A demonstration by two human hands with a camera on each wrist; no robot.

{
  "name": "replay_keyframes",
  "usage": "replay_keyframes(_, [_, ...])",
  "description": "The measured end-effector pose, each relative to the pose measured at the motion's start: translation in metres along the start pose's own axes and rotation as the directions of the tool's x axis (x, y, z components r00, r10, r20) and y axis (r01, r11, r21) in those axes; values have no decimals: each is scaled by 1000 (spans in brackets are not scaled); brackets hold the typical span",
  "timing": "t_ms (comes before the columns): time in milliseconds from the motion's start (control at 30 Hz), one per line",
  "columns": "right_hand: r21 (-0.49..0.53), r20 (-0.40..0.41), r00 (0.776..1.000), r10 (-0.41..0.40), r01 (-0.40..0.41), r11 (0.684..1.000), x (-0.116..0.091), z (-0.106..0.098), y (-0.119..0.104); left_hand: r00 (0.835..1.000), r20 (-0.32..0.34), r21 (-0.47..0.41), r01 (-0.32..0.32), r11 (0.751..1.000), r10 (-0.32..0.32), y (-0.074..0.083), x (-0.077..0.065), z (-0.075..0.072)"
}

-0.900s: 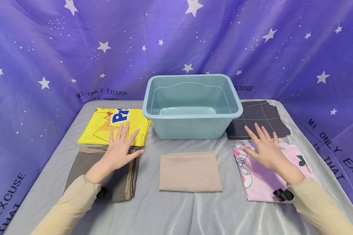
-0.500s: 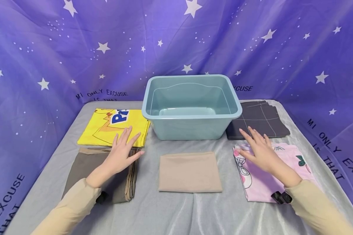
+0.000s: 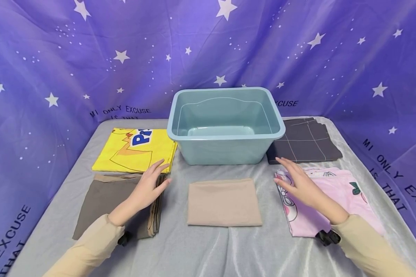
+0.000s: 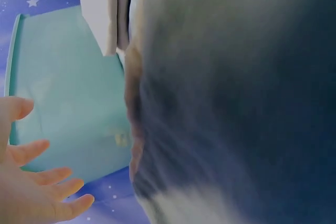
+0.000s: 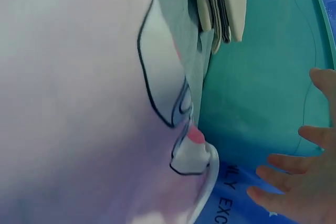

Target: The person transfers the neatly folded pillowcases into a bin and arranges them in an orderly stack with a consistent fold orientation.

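My left hand point(image 3: 146, 191) is over the folded grey-brown cloth point(image 3: 107, 202), fingers extended and thumb apart, holding nothing. The folded yellow cloth point(image 3: 124, 154) with blue lettering lies just beyond its fingertips. On the other side, my right hand point(image 3: 303, 187) is over the folded pink printed cloth point(image 3: 336, 200), also with straight fingers and nothing held. Between the hands lies a folded beige cloth point(image 3: 223, 204). In the left wrist view the grey-brown cloth point(image 4: 210, 87) fills much of the picture; the pink cloth point(image 5: 79, 77) does so in the right wrist view.
A blue-green plastic tub point(image 3: 222, 150) stands at the back middle, with nothing visible inside. Right of it lies a folded dark grey cloth point(image 3: 305, 142) with thin light lines. Grey fabric point(image 3: 208, 250) covers the table. A purple star-patterned curtain point(image 3: 201, 38) hangs behind and at both sides.
Both hands have shifted a little toward the middle and nearer the body. Their spread fingers have drawn closer together. The cloths and tub stay where they were.
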State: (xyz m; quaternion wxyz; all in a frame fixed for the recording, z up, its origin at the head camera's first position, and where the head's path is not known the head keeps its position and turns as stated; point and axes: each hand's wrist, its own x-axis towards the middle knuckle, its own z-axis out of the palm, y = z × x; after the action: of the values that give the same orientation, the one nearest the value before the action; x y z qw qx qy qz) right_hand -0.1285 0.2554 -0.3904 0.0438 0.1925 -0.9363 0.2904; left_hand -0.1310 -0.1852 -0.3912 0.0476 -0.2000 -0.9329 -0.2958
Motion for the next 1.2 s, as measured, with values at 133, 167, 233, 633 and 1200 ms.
replay_keyframes(133, [40,5,1000,-1,1,999,-3,4,-3,1000,4,-66,30,997,-29,2,-2,4])
replay_keyframes(167, [50,6,1000,6,-6,999,-3,5,-4,999,0,-81,32,996,-32,2,-2,5])
replay_keyframes(233, [79,13,1000,25,-26,997,-4,7,-5,999,-10,-108,41,993,-42,3,-3,7])
replay_keyframes(633, [327,-6,1000,23,-20,945,-8,25,-19,979,17,-350,198,916,-205,6,-8,21])
replay_keyframes(1200, [677,63,998,26,-62,733,-13,46,-22,943,130,-652,314,690,-307,22,-9,44])
